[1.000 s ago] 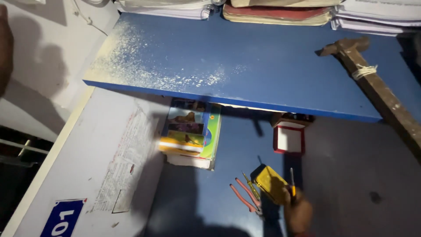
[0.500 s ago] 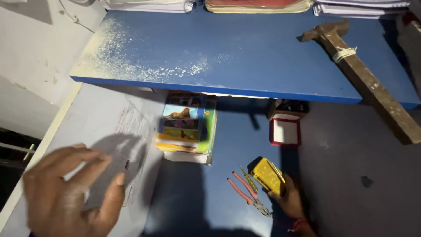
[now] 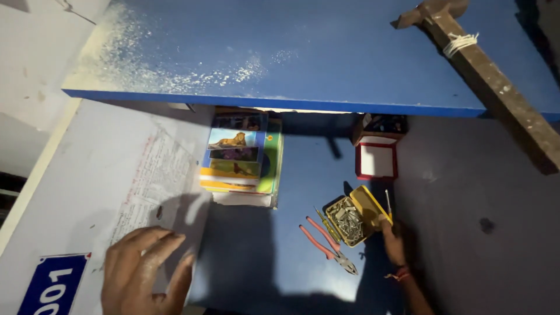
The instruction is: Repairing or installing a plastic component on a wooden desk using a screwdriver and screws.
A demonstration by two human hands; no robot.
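Note:
My right hand point(image 3: 394, 240) reaches in from the bottom right and grips the edge of a small yellow tin point(image 3: 368, 204). The tin lies open on the blue lower surface, with several small metal fasteners point(image 3: 349, 221) inside. Red-handled pliers point(image 3: 326, 240) lie just left of the tin. A thin metal rod point(image 3: 388, 204) pokes up beside my fingers. My left hand point(image 3: 143, 274) rests flat with fingers spread on a white sheet with handwriting point(image 3: 146, 175) at the lower left, holding nothing.
A blue shelf point(image 3: 326, 58) dusted with white powder overhangs the work area, with a wooden-handled hammer point(image 3: 496, 87) on its right. Below it sit a stack of colourful picture books point(image 3: 242, 154), a small red-rimmed box point(image 3: 377, 160) and a blue number plate point(image 3: 52, 289).
The yellow tin, held shut before, now lies open showing its contents. My left hand has come down from mid-air onto the white sheet. The view has shifted closer.

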